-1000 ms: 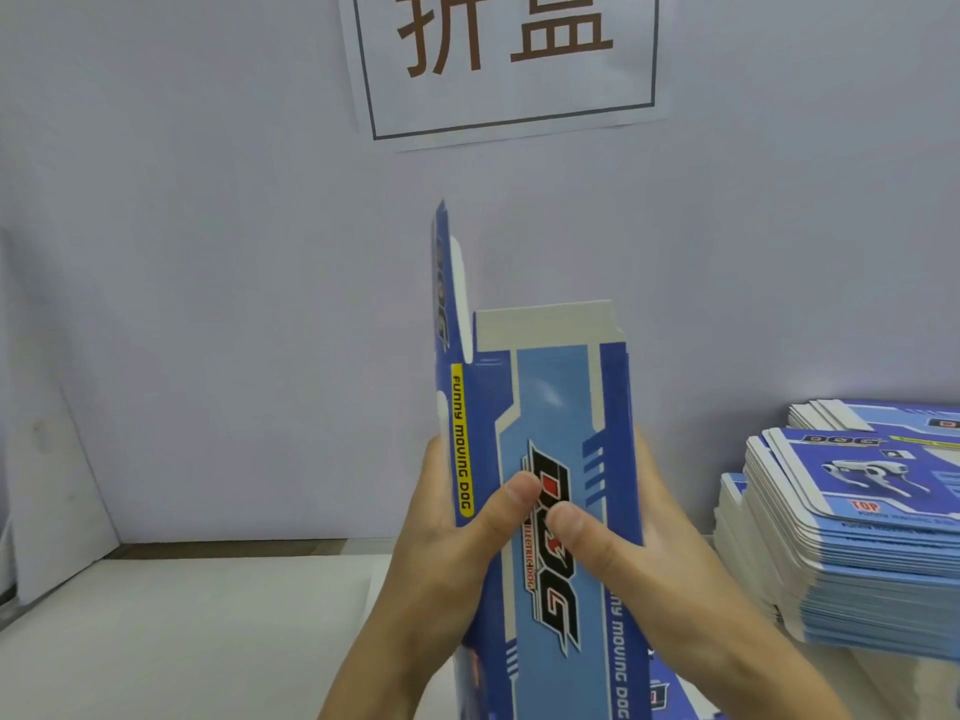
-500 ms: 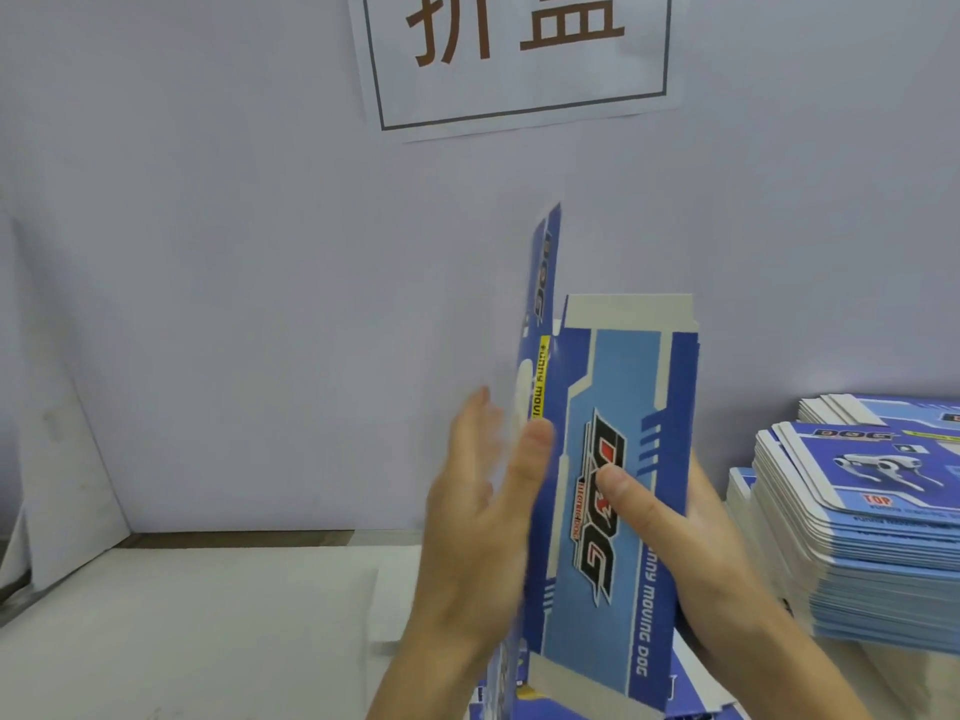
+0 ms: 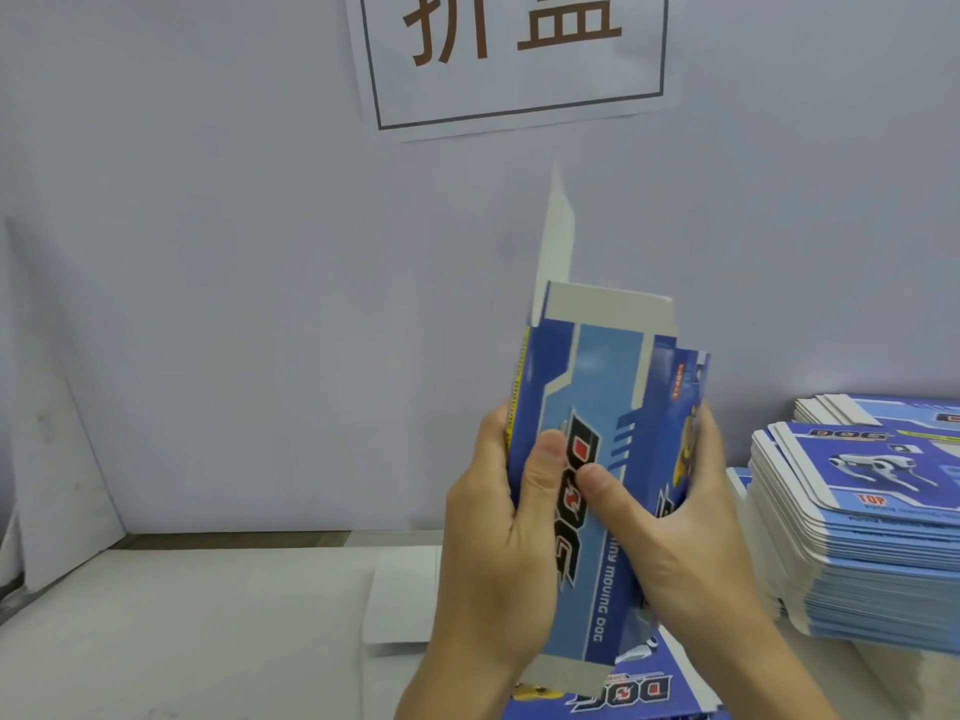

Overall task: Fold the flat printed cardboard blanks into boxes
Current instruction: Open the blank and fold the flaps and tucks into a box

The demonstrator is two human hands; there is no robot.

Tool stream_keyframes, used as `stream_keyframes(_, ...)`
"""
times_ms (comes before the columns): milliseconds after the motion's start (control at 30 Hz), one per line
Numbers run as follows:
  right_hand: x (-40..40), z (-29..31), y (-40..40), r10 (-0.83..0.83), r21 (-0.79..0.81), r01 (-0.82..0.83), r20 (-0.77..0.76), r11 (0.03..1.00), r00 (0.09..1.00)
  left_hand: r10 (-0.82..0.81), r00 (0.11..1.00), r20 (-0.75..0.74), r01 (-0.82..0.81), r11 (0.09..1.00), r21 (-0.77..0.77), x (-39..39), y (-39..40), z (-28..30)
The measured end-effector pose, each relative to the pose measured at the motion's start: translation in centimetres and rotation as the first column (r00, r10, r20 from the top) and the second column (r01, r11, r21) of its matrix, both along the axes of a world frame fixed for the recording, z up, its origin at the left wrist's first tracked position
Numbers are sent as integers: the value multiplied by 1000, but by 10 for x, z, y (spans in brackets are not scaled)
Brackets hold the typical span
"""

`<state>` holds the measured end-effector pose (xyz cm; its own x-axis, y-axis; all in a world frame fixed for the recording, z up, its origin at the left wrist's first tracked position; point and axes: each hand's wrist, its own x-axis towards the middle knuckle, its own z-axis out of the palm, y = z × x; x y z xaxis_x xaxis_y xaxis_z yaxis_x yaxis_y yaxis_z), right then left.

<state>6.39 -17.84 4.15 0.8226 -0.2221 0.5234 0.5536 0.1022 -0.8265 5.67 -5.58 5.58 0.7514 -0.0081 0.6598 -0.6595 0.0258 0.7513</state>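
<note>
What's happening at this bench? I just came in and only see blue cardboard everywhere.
A person is folding a printed blank into a box. Both hands grip one blue "DOG" carton held upright: the left hand on its left edge, the right hand on its right side, thumbs on the front panel. The carton is partly opened into a sleeve, with its white end flaps not yet tucked. A stack of flat blanks waits on the right, and another blank lies under the hands.

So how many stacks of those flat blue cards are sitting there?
2 in view: a tall stack at the right on the table, and a second pile behind it, mostly hidden. Another blank lies beneath the hands.
</note>
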Motion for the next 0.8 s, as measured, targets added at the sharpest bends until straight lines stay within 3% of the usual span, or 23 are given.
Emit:
stream_keyframes(167,-2,3,11,5,-47,-4,18,999,1000,185,981,51,-187,982,34,-4,2,8)
stream_keyframes(233,-4,5,13,-37,-96,40,38,995,999,60,998,31,-60,998,-13,-8,0,15)
stream_keyframes(333,-10,8,23,-102,-326,114,53,939,993,-179,979,-99,178,984,-17,-12,6,22)
stream_keyframes(400,-14,8,32,-102,-461,142,110,876,989,-117,982,-150,119,993,0,-13,9,23)
stream_keyframes(500,-20,9,36,8,-538,40,87,842,996,-23,986,-166,4,993,-119,-10,16,23)
stream_keyframes(600,-24,17,19,148,-529,-126,-1,839,989,10,991,-136,-34,984,-177,-6,29,25)
stream_keyframes(733,-15,21,-9,27,-323,-1,75,946,997,-94,991,-98,86,993,-85,-10,54,28)
stream_keyframes(800,-12,21,-18,75,-226,-57,75,972,994,-210,971,-118,207,978,-35,-16,60,27)
